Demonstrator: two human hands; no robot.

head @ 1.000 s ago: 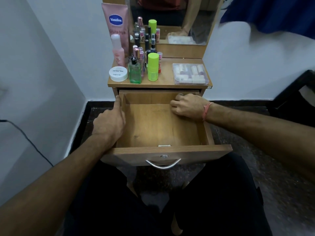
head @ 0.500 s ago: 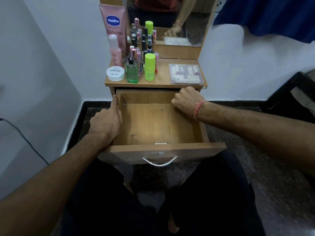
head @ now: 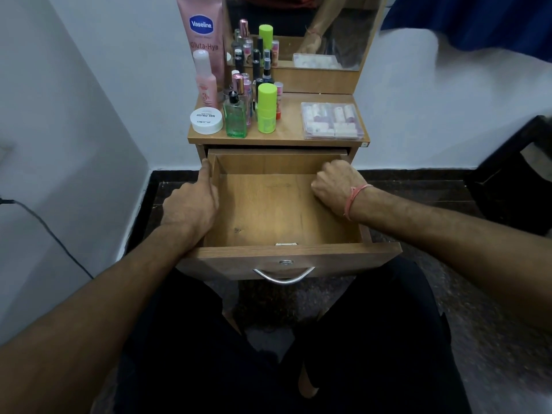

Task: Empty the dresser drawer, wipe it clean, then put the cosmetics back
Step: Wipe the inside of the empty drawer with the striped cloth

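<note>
The wooden drawer (head: 268, 210) is pulled out towards me and nothing lies in it. My left hand (head: 191, 204) grips its left side wall, the index finger stretched along the outer edge towards the back. My right hand (head: 334, 183) is curled into a fist in the drawer's back right corner, knuckles up; nothing shows inside it. The cosmetics stand on the dresser top (head: 286, 127): a pink Vaseline tube (head: 201, 34), a pink bottle (head: 206, 82), a white jar (head: 206, 120), a green glass bottle (head: 236, 118), a lime stick (head: 266, 109) and a clear case (head: 331, 121).
A mirror (head: 337, 28) stands behind the dresser top and reflects my arm. A white wall with a black cable (head: 44, 225) runs close on the left. Dark furniture (head: 513, 174) sits at the right. My legs are under the drawer front with its metal handle (head: 283, 277).
My right hand has slid from the middle of the drawer's back to its back right corner. My left hand has stayed on the left wall.
</note>
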